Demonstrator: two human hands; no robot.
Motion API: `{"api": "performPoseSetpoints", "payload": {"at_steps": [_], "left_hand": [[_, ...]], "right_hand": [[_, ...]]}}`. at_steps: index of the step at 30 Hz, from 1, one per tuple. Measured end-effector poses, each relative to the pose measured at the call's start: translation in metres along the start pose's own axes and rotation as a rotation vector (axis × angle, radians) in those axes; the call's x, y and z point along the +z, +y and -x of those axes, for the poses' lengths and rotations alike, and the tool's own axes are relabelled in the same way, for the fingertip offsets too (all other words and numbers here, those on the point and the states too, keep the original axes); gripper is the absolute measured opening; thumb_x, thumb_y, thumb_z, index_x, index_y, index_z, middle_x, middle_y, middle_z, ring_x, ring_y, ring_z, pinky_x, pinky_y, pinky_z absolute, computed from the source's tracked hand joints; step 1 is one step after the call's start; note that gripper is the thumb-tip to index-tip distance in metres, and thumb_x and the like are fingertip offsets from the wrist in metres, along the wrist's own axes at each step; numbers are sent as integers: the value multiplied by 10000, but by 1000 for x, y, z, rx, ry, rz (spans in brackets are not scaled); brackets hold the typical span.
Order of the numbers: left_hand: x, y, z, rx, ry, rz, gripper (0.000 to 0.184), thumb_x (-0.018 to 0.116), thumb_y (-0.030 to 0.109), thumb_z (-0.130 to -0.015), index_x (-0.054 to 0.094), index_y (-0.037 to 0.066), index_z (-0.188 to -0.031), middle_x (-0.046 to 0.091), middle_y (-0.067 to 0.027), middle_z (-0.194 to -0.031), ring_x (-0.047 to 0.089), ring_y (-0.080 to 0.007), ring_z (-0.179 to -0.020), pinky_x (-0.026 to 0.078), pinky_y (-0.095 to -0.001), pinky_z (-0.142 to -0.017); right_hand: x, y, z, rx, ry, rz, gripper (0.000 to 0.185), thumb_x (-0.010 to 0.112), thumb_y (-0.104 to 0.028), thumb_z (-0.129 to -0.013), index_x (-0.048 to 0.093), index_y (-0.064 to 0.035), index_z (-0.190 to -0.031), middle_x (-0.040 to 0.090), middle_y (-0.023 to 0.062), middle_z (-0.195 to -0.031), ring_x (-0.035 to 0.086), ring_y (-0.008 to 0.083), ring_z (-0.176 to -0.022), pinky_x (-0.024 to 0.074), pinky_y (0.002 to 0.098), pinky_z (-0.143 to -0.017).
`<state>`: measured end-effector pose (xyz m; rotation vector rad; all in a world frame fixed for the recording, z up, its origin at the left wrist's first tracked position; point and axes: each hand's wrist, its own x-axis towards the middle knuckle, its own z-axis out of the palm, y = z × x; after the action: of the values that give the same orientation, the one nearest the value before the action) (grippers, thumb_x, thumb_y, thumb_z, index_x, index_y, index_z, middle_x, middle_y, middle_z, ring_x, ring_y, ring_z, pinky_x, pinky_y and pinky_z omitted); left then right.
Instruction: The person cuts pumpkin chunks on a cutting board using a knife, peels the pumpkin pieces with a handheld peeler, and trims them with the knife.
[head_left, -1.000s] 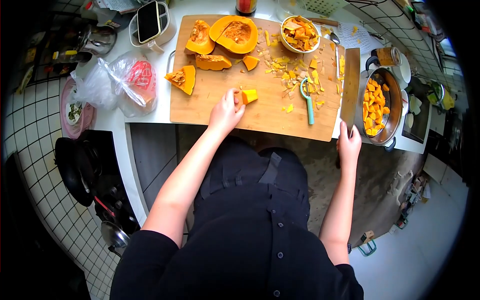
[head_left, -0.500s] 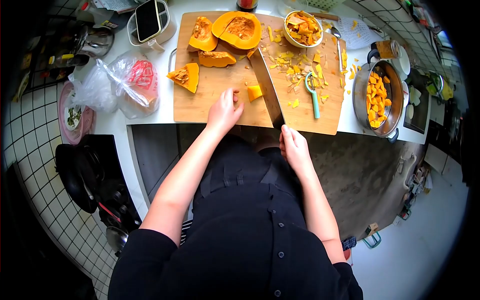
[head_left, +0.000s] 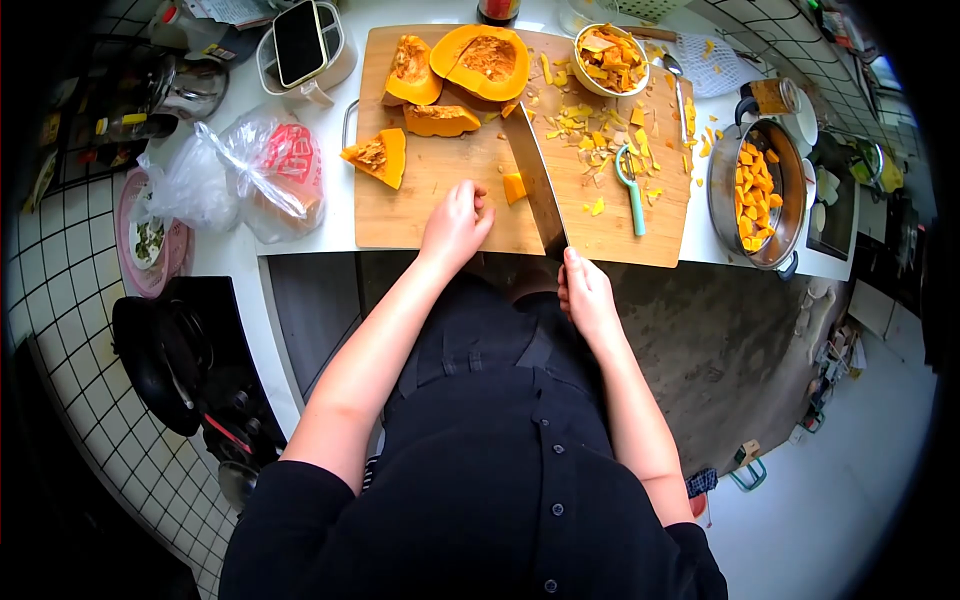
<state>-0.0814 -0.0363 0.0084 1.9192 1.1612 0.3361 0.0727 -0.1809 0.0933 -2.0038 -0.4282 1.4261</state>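
My right hand (head_left: 587, 294) is closed around the handle end of a cleaver (head_left: 537, 185), whose broad blade slants away over the cutting board (head_left: 430, 225). Just left of the blade lies a small peeled pumpkin chunk (head_left: 514, 188). My left hand (head_left: 460, 228) rests near that chunk, fingers loosely curled, apart from it; I see nothing in them. Farther up the board are a pumpkin half (head_left: 482, 62), a pumpkin wedge (head_left: 411, 72), and two more pieces, one at the left edge (head_left: 378, 158) and one in the middle (head_left: 440, 120).
A green peeler (head_left: 632, 190) lies among peel scraps on the right. Behind it stand a bowl of peelings (head_left: 610, 60) and a spoon (head_left: 680, 100). A metal pot (head_left: 715, 195) holding pumpkin cubes is at right; plastic bags (head_left: 265, 175) sit at left.
The view has shifted slightly, so the board appears a little to the right. The fingers of my left hand are drawn in a bit more. The cleaver stays in nearly the same place.
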Motion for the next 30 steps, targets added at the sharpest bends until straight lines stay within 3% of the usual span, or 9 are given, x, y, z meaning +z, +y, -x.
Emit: {"api": "performPoseSetpoints", "payload": {"at_steps": [9, 12, 21, 30], "left_hand": [[26, 7, -16, 203, 84, 22, 379, 681, 81, -767, 492, -7, -1083, 554, -143, -948, 582, -268, -792, 505, -362, -739], [30, 6, -20, 207, 78, 25, 353, 676, 77, -765, 496, -15, -1054, 559, -152, -934, 592, -281, -800, 507, -370, -730], [28, 4, -27, 181, 4, 34, 310, 685, 73, -744, 486, -11, -966, 562, -152, -868, 594, -293, -759, 506, -374, -693], [30, 3, -32, 225, 27, -9, 321, 706, 78, -721, 480, -5, -934, 553, -162, -802, 576, -320, -721, 494, -393, -656]], "right_hand": [[9, 7, -2, -185, 121, 226, 497, 395, -436, -995, 479, -38, -710, 460, 13, -568, 448, 99, -495, 385, 254, -477], [7, -8, 3, -70, 92, 273, 461, 435, -350, -987, 538, 66, -816, 562, 261, -715, 566, 389, -678, 455, 404, -664], [15, -2, -10, -137, 131, 356, 476, 434, -361, -981, 523, 56, -770, 560, 294, -739, 561, 463, -758, 451, 455, -669], [22, -14, -9, -118, 166, 414, 498, 456, -377, -966, 546, 59, -741, 571, 317, -744, 570, 473, -783, 466, 484, -690]]}}
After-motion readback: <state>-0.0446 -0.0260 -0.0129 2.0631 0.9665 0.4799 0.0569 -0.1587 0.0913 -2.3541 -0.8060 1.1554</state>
